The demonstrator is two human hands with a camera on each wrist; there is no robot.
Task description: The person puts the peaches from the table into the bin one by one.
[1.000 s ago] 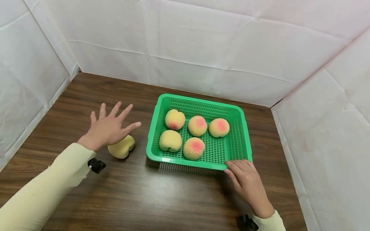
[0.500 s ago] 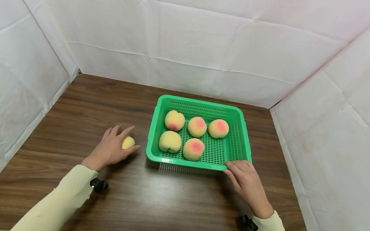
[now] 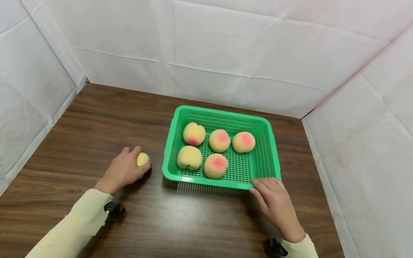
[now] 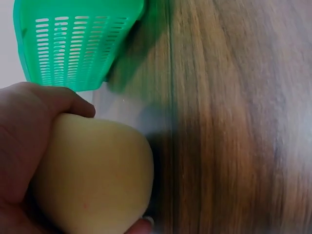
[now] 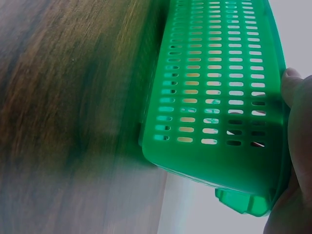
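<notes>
My left hand (image 3: 122,169) grips a yellow peach (image 3: 143,159) on the table, left of the basket. In the left wrist view the thumb and a fingertip curl round the pale peach (image 4: 97,170), and the palm hides part of it. A green plastic basket (image 3: 206,182) with slotted walls holds several yellow peaches, most with a pink blush, such as the front middle peach (image 3: 216,166). My right hand (image 3: 274,200) holds the basket's front right corner, thumb outside the rim and fingers over it. The right wrist view shows the basket's slotted side (image 5: 214,97) beside that hand.
The dark wood-grain table (image 3: 180,222) carries everything. White sheeting (image 3: 206,46) rises behind it and along both sides. Each wrist wears a small black camera, such as the left wrist camera (image 3: 114,209).
My left hand has come down from above the peach, its spread fingers closing round it. The right hand and the basket have stayed in place.
</notes>
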